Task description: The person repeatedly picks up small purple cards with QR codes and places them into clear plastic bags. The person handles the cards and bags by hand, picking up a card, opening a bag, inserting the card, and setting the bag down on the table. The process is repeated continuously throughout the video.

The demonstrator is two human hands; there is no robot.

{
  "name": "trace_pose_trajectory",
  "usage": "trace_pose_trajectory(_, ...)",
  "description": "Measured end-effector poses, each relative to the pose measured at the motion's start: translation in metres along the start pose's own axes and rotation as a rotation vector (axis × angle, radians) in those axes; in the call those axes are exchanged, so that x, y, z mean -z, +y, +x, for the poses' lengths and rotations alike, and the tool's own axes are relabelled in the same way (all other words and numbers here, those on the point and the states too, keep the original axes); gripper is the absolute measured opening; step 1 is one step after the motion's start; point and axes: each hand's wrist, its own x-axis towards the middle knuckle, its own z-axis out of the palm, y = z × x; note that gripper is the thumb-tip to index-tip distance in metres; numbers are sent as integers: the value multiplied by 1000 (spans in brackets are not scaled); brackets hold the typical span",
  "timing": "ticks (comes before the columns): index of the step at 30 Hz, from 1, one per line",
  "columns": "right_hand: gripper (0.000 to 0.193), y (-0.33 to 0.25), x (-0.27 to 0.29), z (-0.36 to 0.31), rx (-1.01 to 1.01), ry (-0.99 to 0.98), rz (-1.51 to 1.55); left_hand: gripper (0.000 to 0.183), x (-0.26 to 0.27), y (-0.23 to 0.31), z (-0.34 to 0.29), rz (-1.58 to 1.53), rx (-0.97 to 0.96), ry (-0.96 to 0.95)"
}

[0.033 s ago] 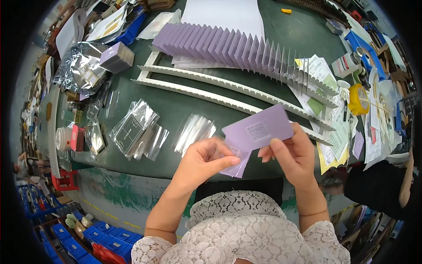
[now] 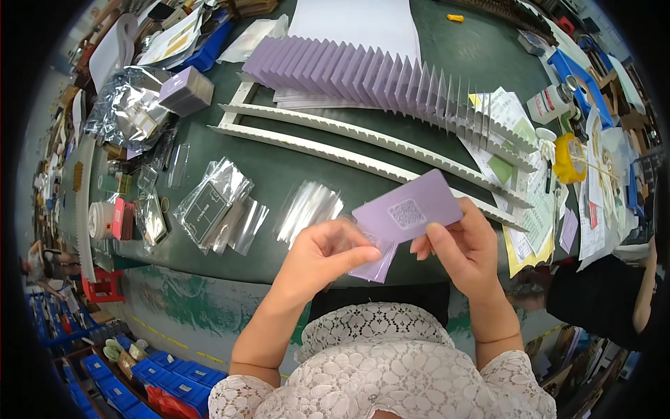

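Observation:
My right hand pinches a purple card by its right end, thumb on the face. A square code in a pale frame shows on that card. My left hand grips a second purple card between thumb and fingers; its edge has a glossy, see-through look, and the first card partly covers it. Beyond my hands, a row of purple cards stands on edge in a white notched rack. Left of my left hand lies a fan of clear plastic sleeves.
Two white notched rails cross the green table. On the left are a pile of clear bags with a dark card and a stack of purple cards. Papers and a yellow tape roll lie right. Another person's arm shows at far right.
The card in my right hand has tilted slightly, and its square code looks sharper. My right hand has shifted a touch; my left hand stays nearly still.

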Motion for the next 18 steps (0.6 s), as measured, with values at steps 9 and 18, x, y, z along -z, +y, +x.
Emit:
trace_pose_trajectory(9, 16, -5, 7, -3, -69, 44, 45, 9, 10, -5, 2, 60, 6, 13)
trace_pose_trajectory(18, 17, 1, 3, -3, 65, -27, 25, 8, 1, -5, 0, 1, -48, -28)
